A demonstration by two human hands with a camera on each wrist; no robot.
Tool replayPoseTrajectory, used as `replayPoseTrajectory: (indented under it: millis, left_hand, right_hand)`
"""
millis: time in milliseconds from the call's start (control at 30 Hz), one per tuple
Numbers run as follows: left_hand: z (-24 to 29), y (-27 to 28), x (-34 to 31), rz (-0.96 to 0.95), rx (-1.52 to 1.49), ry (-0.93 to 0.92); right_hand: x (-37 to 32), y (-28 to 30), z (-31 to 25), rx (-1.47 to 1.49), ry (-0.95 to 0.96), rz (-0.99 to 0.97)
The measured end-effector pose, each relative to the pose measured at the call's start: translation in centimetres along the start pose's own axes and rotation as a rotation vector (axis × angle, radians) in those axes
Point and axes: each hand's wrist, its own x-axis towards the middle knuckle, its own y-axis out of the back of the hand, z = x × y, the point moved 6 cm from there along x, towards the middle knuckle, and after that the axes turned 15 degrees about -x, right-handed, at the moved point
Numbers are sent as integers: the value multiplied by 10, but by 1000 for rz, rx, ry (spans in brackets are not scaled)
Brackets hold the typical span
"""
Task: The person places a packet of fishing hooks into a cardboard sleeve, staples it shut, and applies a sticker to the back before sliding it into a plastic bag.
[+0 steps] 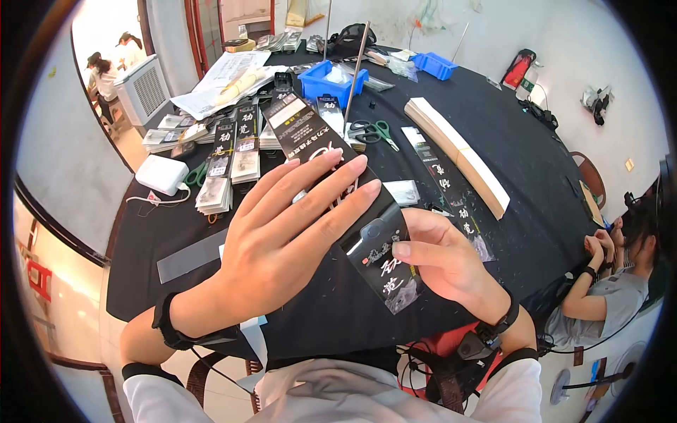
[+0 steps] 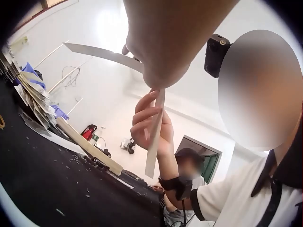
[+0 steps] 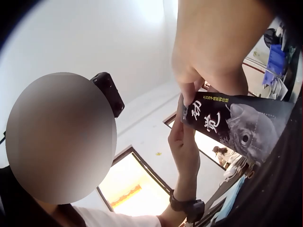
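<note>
A long black printed card (image 1: 386, 271) with white characters is held in front of the chest. My right hand (image 1: 448, 259) pinches its near end, thumb on the face and fingers behind. Across the card's middle lies my left hand (image 1: 278, 229), its fingers straight and spread, hiding part of the print. In the left wrist view the card (image 2: 154, 146) shows edge-on as a pale, bent strip, with the right hand (image 2: 150, 124) around one part. A fish picture shows on the card (image 3: 213, 118) in the right wrist view.
Stacks of similar packaged cards (image 1: 223, 151) lie on the black-covered table (image 1: 550, 211). Green-handled scissors (image 1: 381, 134), a blue bin (image 1: 331, 83), a long white card stack (image 1: 458, 155) and a white charger (image 1: 161, 175) are there too. Another person (image 1: 606, 289) sits at the right.
</note>
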Motion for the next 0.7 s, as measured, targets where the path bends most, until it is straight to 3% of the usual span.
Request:
replayPoseTrajectory:
  millis: [200, 300, 400, 467, 533, 567, 633, 667, 700]
  left_hand:
    - [3, -5, 1, -113, -191, 50]
    - [1, -5, 1, -141, -656, 250]
    - [4, 4, 7, -182, -806, 305]
    - [10, 5, 11, -115, -755, 273]
    - [5, 0, 11, -44, -906, 579]
    - [6, -1, 13, 51, -995, 581]
    - [2, -1, 13, 39, -1020, 647]
    - [-1, -3, 11, 27, -1047, 713]
    - [0, -4, 11, 155, -1152, 688]
  right_hand:
    - [0, -5, -2, 88, 10, -75]
    - [0, -8, -15, 3, 22, -48]
    - [0, -11, -31, -210, 108, 100]
    - [-1, -14, -47, -539, 351, 253]
    - [-1, -14, -52, -648, 418, 331]
    - [-4, -18, -60, -835, 490, 381]
    - [-8, -25, -71, -1143, 581, 530]
    - [-7, -25, -70, -1142, 582, 530]
    - [-8, -24, -71, -1179, 612, 586]
